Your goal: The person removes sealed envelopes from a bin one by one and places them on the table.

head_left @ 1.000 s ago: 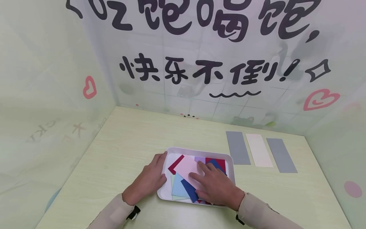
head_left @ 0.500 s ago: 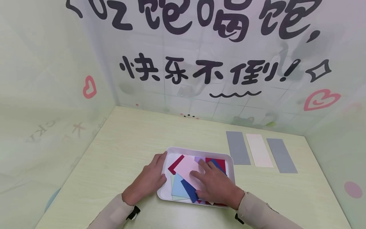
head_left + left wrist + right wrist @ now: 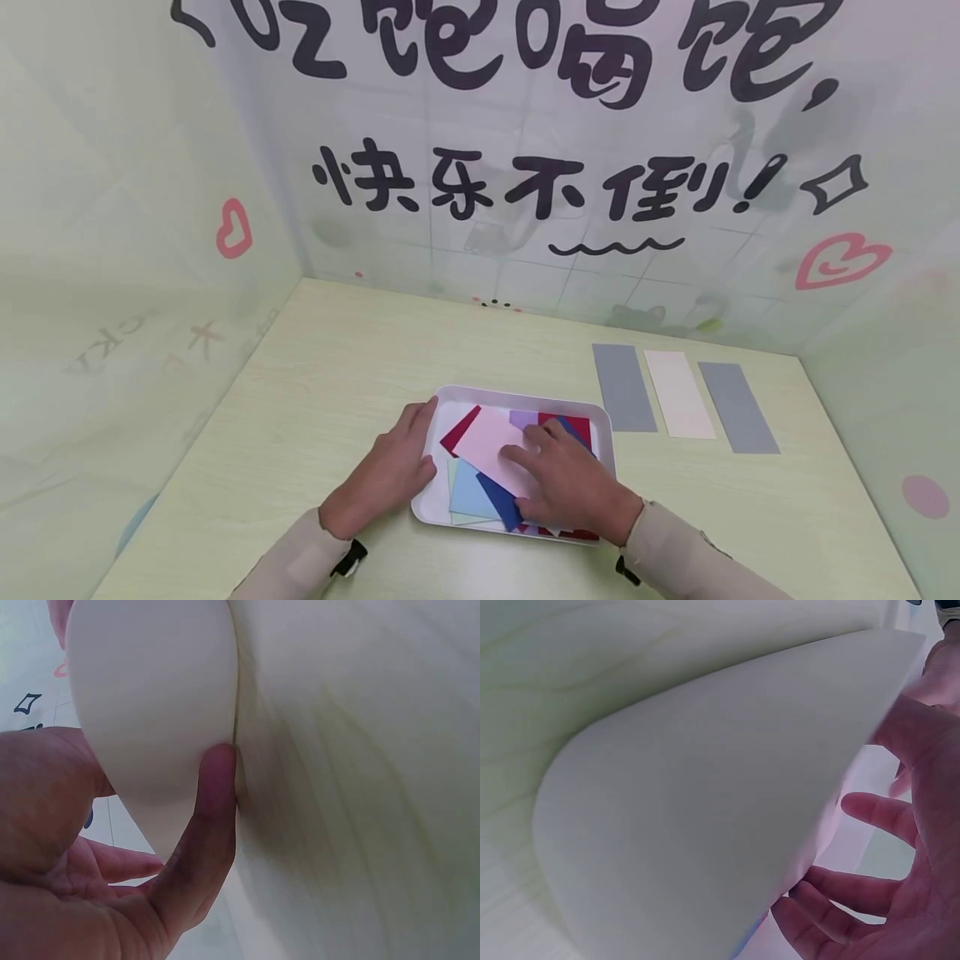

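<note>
A shallow white tray [image 3: 517,393] lies on the table, holding a loose pile of coloured paper pieces. My left hand [image 3: 390,468] grips the tray's left side, and in the left wrist view a fingertip [image 3: 217,776] presses low on the outer wall. Over the right half of the tray, my right hand [image 3: 573,479] touches the pile with spread, bent fingers. Under and beside it lie a pale pink paper [image 3: 486,442], a dark blue piece [image 3: 498,500], a light blue piece [image 3: 468,492] and red pieces [image 3: 459,429]. In the right wrist view the tray wall [image 3: 697,772] hides most of the pile.
Behind the tray to the right, a grey strip [image 3: 625,387], a pale pink strip [image 3: 679,393] and another grey strip [image 3: 738,408] lie side by side on the light wood-patterned table [image 3: 337,358]. Printed wall sheets [image 3: 487,267] enclose the back and sides.
My right hand has slid slightly to the right and its fingers have shifted on the papers. The pink and dark blue pieces have moved a little. My left hand stays on the tray.
</note>
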